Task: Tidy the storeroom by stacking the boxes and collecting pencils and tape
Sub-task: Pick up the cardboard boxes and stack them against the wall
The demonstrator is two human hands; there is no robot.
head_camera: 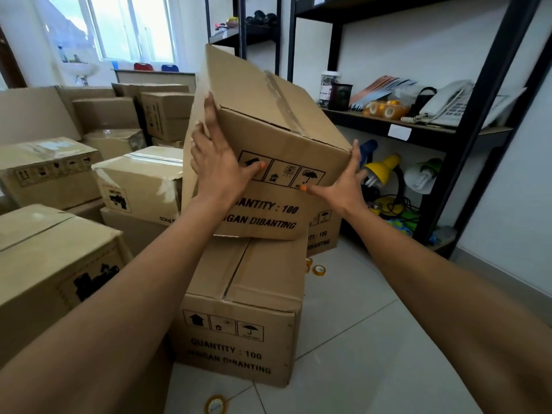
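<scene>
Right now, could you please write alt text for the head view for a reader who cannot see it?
A person's left hand and right hand hold a tilted cardboard box whose lower edge rests on a long box on the floor. More boxes sit left, a shelf right, tape rolls on the tiles.

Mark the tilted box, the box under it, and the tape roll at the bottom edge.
tilted box (pixel 277 124): head view, top face beside the tape seam.
box under it (pixel 239 297): head view, top flap near the front edge.
tape roll (pixel 215 404): head view, upper rim of the ring.
</scene>
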